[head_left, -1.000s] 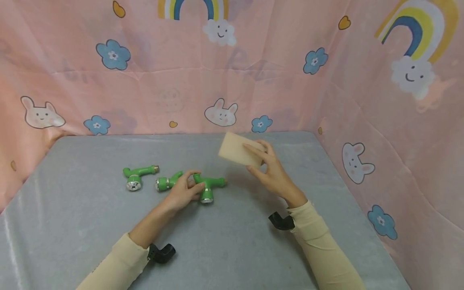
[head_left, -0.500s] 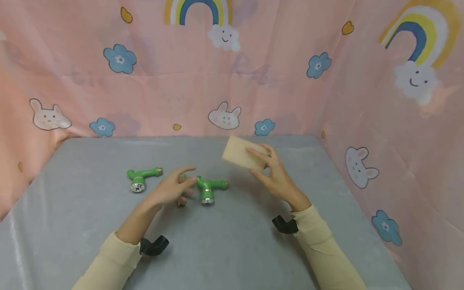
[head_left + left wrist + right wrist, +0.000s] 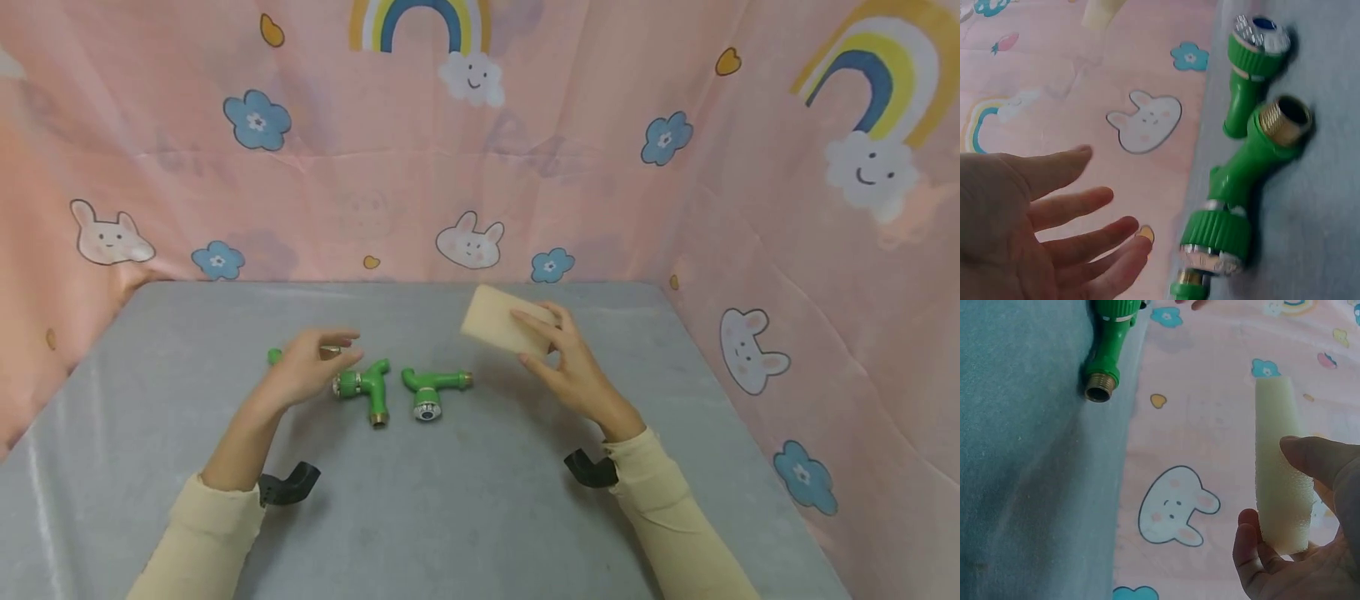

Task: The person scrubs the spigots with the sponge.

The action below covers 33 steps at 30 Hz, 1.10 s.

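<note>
The person's right hand point(image 3: 572, 367) is holding a pale yellow sponge point(image 3: 501, 321) above the grey table point(image 3: 480, 500), well clear of the surface. The thumb and fingers are pinching the near end of the sponge; the far end is sticking out to the left and away from the person. In the right wrist view the sponge point(image 3: 1282, 462) is showing edge-on, with the thumb point(image 3: 1316, 459) on one face and the fingertips point(image 3: 1250, 550) on the other.

The left hand point(image 3: 303, 371) is hovering over the leftmost of three green taps point(image 3: 274, 356). Most of that tap is lying hidden under the hand, and only its left tip is showing. The fingers are lying straight and loosely spread, gripping nothing; the left wrist view shows the palm point(image 3: 1029, 212) open. Whether the hand is touching the tap below it cannot be told.

The middle tap point(image 3: 365, 386) is lying just right of the left hand's fingertips, brass thread pointing toward the person. The right tap point(image 3: 431, 389) is lying just beside it, between the two hands, chrome end facing the person. Both are lying flat on the table and apart from each other.

A pink cloth point(image 3: 480, 167) printed with rabbits, flowers and rainbows is standing behind and to the right of the table. Both forearms are wearing cream sleeves point(image 3: 660, 517).
</note>
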Available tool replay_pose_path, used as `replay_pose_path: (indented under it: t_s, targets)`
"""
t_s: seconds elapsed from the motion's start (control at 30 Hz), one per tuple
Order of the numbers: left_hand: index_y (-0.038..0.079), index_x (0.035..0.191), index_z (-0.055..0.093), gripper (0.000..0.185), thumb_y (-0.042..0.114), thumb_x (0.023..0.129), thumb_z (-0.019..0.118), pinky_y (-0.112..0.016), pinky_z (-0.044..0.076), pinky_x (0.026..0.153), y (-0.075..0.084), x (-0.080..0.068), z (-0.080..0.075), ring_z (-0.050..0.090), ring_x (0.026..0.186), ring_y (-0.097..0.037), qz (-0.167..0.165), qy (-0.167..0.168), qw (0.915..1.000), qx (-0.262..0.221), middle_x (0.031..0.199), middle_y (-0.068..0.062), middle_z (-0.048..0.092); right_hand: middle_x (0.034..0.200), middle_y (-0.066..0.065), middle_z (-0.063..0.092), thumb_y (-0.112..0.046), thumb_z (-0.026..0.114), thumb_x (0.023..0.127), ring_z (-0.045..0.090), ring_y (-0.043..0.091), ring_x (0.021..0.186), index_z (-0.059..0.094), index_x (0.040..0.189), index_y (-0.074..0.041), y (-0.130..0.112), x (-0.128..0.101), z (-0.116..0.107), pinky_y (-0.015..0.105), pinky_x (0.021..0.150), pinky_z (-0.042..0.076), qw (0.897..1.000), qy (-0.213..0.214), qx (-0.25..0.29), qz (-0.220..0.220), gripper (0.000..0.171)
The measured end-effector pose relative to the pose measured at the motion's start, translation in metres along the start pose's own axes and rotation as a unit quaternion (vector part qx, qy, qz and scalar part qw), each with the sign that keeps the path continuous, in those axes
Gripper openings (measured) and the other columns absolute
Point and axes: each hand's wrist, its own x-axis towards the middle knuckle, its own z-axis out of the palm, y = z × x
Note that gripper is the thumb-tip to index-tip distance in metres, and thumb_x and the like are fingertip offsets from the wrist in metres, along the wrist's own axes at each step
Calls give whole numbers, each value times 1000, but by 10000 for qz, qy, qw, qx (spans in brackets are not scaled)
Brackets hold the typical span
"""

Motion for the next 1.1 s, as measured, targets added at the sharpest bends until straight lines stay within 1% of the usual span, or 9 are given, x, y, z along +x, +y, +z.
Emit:
replay_pose_path:
  t_s: [0.13,0.3,0.37,0.5,0.63,0.73,0.83,0.97,1.1]
  targets:
    - [-3,144,50,54,24,100,64,-59,53,97,-8,3,-2,57,126,-50,-267,-160,9986,438,141,-33,54,158,23,28,-8,68,96,49,33,117,51,149,-13,-1,0,1,34,85,44,9999,-83,-78,28,56]
    - [-2,146,47,65,31,96,70,-63,48,102,-20,6,2,55,128,-49,-652,-444,9926,924,140,-30,56,158,25,27,-7,68,96,48,34,118,50,149,-12,0,0,2,30,85,43,9999,-132,-94,15,56]
    - [-1,147,47,68,33,93,73,-65,47,101,-23,6,4,55,127,-49,-702,-544,9895,1141,138,-30,58,158,24,27,-8,68,96,49,34,117,50,149,-12,0,0,3,30,84,43,9999,-131,-94,4,56]
    - [-3,143,51,68,24,88,80,-63,48,99,-26,6,7,60,121,-48,-630,-632,9875,1300,131,-31,62,157,23,28,-8,69,96,49,33,116,50,149,-13,-1,1,4,30,83,44,9998,-136,-149,-46,57]
    - [-6,130,59,53,16,86,79,-55,54,91,-29,7,8,65,107,-40,-526,-647,9886,1258,118,-28,67,157,22,29,-7,69,95,49,33,115,50,150,-13,-1,0,5,31,83,44,9996,-155,-232,-70,58]
    - [-5,119,61,38,16,91,74,-42,56,76,-30,9,9,65,92,-31,-460,-701,9915,996,106,-24,67,157,22,29,-8,69,95,49,33,116,50,150,-14,-1,0,6,32,84,44,9995,-163,-247,-73,58]
    - [-1,123,53,36,20,98,66,-35,57,68,-30,10,10,66,88,-25,-457,-879,9947,275,111,-26,65,156,22,30,-7,69,95,49,35,118,50,149,-13,-1,0,7,33,84,45,9996,-158,-206,-124,58]
    - [5,134,35,37,25,107,52,-37,61,75,-28,13,13,70,97,-29,-506,-1121,9890,-828,128,-34,59,154,23,32,-7,70,95,50,34,116,51,149,-11,-2,-1,8,35,83,46,9996,-155,-159,-190,57]
    - [6,137,23,35,26,111,37,-45,60,90,-23,15,15,67,112,-42,-243,-851,9865,-1378,135,-37,51,153,24,33,-8,69,96,52,35,114,51,149,-11,-5,-2,11,35,83,48,9993,-187,-183,-255,56]
